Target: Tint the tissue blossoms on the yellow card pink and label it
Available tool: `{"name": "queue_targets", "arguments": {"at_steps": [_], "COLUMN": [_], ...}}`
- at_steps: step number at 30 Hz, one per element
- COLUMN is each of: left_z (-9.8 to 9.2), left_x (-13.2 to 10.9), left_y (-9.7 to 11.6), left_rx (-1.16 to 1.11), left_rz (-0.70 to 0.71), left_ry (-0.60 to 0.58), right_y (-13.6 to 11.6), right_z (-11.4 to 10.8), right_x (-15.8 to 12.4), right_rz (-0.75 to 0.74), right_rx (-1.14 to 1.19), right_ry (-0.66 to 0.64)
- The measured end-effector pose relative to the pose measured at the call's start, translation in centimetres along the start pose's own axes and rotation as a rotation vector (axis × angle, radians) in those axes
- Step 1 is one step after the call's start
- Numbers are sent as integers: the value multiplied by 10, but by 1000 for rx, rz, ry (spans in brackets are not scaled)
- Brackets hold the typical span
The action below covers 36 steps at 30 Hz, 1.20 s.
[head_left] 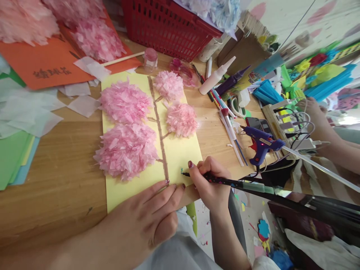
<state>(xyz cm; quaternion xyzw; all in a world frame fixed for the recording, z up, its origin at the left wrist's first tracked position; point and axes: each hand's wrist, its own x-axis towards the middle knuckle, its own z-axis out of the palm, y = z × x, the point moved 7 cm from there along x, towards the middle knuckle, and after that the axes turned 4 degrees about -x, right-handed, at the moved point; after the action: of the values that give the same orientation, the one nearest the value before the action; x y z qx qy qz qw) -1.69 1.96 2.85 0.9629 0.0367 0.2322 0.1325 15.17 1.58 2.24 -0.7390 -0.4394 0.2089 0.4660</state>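
A sheet of yellow paper (182, 150) lies on the wooden table, with a brown drawn stem and branches. Several pink tissue-paper blossoms (128, 150) sit on both sides of the stem. My right hand (215, 183) grips a dark marker pen (222, 180), its tip touching the paper at the lower right. Just above the tip is a small green mark (182, 170). With fingers stretched out, my left hand (157, 210) lies flat over the sheet's lower edge and presses on it; its fingertips rest near the stem's foot.
A red basket (168, 26) holds tissue flowers at the back. An orange sheet (42, 67) with pink blossoms lies far left, green paper (17, 153) below. To the right are a glue bottle (216, 77), brushes, a blue glue gun (261, 142), a power strip and another person's arm (323, 127).
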Motion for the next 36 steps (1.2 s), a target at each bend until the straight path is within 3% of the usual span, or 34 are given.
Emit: {"name": "queue_targets", "arguments": {"at_steps": [7, 14, 36], "left_z": [-3, 4, 4], "left_x": [4, -2, -1], "left_y": [-1, 0, 2], "left_rx": [14, -2, 1], "left_rz": [24, 16, 46], "left_ry": [-10, 5, -18], "right_y": [2, 2, 0], "right_z": [-5, -4, -2], "right_x": [6, 23, 18], "right_rz": [35, 4, -54], "right_rx": [120, 69, -48], "right_ry": [41, 6, 11]}}
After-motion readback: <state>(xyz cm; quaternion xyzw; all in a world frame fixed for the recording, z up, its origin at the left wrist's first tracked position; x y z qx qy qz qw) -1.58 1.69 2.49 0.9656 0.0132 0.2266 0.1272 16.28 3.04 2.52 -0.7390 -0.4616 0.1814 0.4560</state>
